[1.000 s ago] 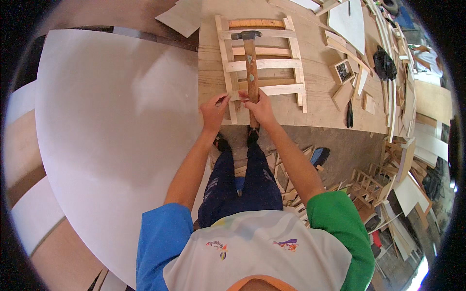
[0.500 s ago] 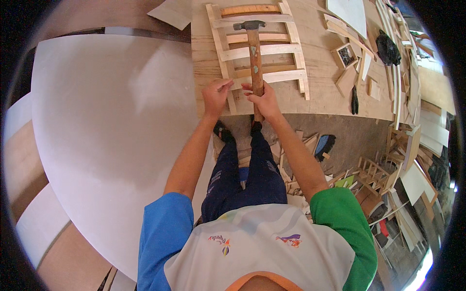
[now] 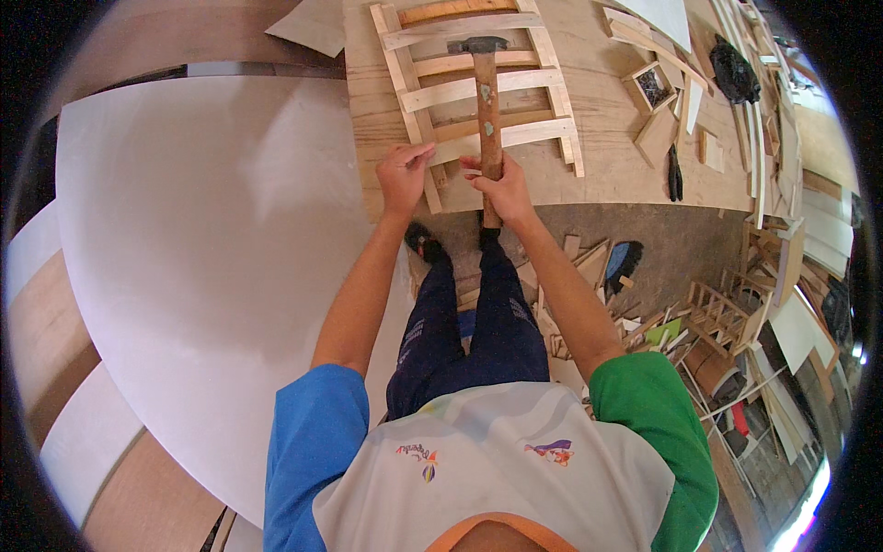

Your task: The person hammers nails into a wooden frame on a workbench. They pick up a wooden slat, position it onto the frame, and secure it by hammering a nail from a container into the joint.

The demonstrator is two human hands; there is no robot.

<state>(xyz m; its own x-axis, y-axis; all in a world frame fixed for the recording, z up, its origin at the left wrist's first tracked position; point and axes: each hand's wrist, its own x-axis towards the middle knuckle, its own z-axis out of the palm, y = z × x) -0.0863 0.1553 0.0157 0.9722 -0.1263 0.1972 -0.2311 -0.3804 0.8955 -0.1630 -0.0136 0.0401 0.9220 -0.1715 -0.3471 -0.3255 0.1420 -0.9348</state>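
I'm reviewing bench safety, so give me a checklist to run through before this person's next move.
1. Hammer held in the right grip: ok.
2. Left grip apart from the hammer head: ok.
3. Wooden frame lying on the table: ok.
4. Something small pinched in the left grip: cannot tell, too small to see.
5. Table tidied of loose pieces: not ok; offcuts and a black-handled tool lie right of the frame.

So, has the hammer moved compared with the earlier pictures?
Yes: judged against the wooden frame, the hammer in the right hand now appears farther right in this view.
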